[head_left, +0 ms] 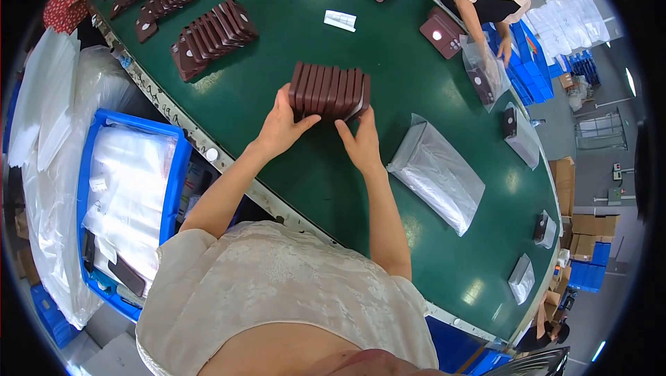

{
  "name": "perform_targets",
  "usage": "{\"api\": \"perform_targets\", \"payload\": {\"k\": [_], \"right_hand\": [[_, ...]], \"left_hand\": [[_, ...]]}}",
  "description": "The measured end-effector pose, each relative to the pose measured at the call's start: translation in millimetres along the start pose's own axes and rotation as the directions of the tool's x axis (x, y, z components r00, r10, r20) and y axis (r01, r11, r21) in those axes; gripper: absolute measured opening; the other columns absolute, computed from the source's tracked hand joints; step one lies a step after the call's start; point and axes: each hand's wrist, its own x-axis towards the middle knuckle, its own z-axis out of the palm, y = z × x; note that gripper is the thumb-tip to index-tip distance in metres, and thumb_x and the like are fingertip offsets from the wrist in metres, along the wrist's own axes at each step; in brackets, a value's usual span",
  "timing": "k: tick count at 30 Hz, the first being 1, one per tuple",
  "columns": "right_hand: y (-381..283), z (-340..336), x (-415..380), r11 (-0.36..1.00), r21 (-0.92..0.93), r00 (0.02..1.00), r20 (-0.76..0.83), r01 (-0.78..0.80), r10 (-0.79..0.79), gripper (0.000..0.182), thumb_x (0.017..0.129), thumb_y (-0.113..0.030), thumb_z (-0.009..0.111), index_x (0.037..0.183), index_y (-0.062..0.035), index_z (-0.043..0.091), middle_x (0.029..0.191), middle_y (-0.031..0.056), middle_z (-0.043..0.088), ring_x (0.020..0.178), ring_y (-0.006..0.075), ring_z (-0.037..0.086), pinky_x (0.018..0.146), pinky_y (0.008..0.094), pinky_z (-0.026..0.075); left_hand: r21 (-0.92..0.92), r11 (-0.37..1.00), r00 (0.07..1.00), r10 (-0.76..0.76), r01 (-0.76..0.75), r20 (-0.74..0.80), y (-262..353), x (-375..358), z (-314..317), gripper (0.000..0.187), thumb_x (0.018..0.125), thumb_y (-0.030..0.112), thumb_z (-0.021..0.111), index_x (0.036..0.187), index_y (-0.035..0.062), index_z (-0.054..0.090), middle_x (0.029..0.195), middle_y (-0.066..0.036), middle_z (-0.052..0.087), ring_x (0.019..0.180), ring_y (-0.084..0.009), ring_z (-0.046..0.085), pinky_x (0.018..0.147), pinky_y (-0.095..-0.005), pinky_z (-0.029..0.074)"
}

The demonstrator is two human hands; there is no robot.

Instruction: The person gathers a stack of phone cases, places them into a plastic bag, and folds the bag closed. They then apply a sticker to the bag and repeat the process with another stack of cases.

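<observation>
Between my two hands is a row of several dark brown phone cases, standing on edge and pressed side by side above the green table. My left hand grips the left end of the row, thumb along the near side. At the right end, my right hand closes on the last cases, where a pale edge shows. To the right of my right hand lies a clear plastic bag with a bulky packed block inside. A fanned row of brown phone cases rests on the table up and to the left.
A white paper slip lies beyond my hands. A blue crate of plastic bags stands at my left. Across the table, a co-worker's hands handle a bagged case. Smaller bagged stacks line the right edge.
</observation>
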Motion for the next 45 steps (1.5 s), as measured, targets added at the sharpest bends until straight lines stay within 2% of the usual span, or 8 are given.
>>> {"api": "perform_targets", "payload": {"k": [6,14,16,30,33,38,41,45], "right_hand": [[-33.6,-11.7,21.5,0.989,-0.139,0.998,0.045,-0.044,0.051,0.066,0.097,-0.035,0.061,0.145,0.0013,0.035,0.128,0.025,0.056,0.113,0.0427,0.059,0.094,0.0454,0.049],[-7.9,-15.7,8.2,0.861,-0.324,0.836,0.264,-0.393,0.481,0.057,0.1,-0.045,0.05,0.136,0.0001,0.052,0.119,0.0216,0.063,0.103,0.0414,0.064,0.093,0.0451,0.049],[6.1,-5.5,-1.0,0.895,-0.01,0.891,0.092,-0.445,0.444,0.057,0.101,-0.045,0.049,0.133,0.0006,0.055,0.121,0.0217,0.062,0.106,0.0399,0.064,0.094,0.0439,0.049],[-38.7,33.8,-39.7,0.986,0.156,0.963,-0.252,-0.057,0.096,0.059,0.096,-0.026,0.064,0.141,0.0041,0.042,0.132,0.0185,0.053,0.122,0.0306,0.054,0.104,0.039,0.042],[-47.1,23.2,-33.1,0.999,-0.047,0.961,-0.275,-0.02,0.006,0.06,0.096,-0.03,0.063,0.141,0.0045,0.041,0.13,0.02,0.053,0.12,0.0322,0.054,0.102,0.0401,0.043],[-46.3,-0.1,-5.8,0.874,-0.366,0.921,0.096,-0.32,0.378,0.079,0.094,-0.041,0.062,0.147,0.0077,0.031,0.127,0.0252,0.049,0.113,0.039,0.053,0.093,0.0479,0.048],[-31.8,8.1,-2.4,0.829,-0.434,0.876,0.157,-0.354,0.456,0.082,0.093,-0.046,0.062,0.147,0.0076,0.031,0.123,0.0252,0.05,0.111,0.0407,0.053,0.089,0.0506,0.048],[-62.4,4.1,-29.5,0.857,-0.502,0.981,0.082,-0.113,0.178,0.094,0.084,-0.056,0.069,0.148,0.0025,0.033,0.128,0.0284,0.048,0.115,0.045,0.052,0.09,0.0534,0.047]], "left_hand": [[0.096,0.995,1.0,-0.008,0.007,0.007,12.9,8.8,-9.0,0.077,0.089,0.038,0.074,0.136,-0.0053,0.032,0.127,-0.029,0.054,0.109,-0.0455,0.061,0.091,-0.0464,0.052],[0.473,0.832,0.804,-0.48,0.29,0.351,15.6,18.2,-30.6,0.08,0.092,0.062,0.055,0.123,-0.0111,0.049,0.113,-0.027,0.066,0.108,-0.0396,0.064,0.091,-0.0457,0.052],[0.397,0.866,0.866,-0.424,0.302,0.266,11.8,18.4,-26.1,0.075,0.093,0.06,0.054,0.126,-0.0075,0.051,0.118,-0.027,0.064,0.113,-0.0407,0.062,0.095,-0.0473,0.049],[-0.039,0.984,0.982,0.175,-0.172,0.072,-9.9,-33.1,6.1,0.084,0.088,0.031,0.072,0.149,-0.0024,0.026,0.132,-0.028,0.053,0.113,-0.0445,0.059,0.095,-0.0465,0.05],[0.18,0.984,0.985,-0.036,0.005,0.168,18.6,-36.0,-13.1,0.071,0.092,0.036,0.067,0.14,-0.0064,0.037,0.115,-0.028,0.06,0.102,-0.0441,0.064,0.092,-0.0472,0.051],[0.41,0.902,0.802,-0.344,0.137,0.489,26.4,-18.9,-27.0,0.064,0.095,0.048,0.06,0.126,-0.0072,0.048,0.099,-0.026,0.065,0.09,-0.0372,0.069,0.084,-0.0455,0.056],[0.056,0.827,0.56,-0.426,0.559,0.711,10.4,-7.7,-19.1,0.068,0.096,0.061,0.052,0.112,-0.0053,0.055,0.093,-0.024,0.068,0.084,-0.0291,0.071,0.075,-0.04,0.06],[-0.258,0.556,0.496,-0.331,0.79,0.803,-10.8,-23.8,-10.1,0.08,0.093,0.073,0.044,0.117,-0.0029,0.055,0.095,-0.016,0.069,0.083,-0.0199,0.07,0.071,-0.0347,0.06]]}}
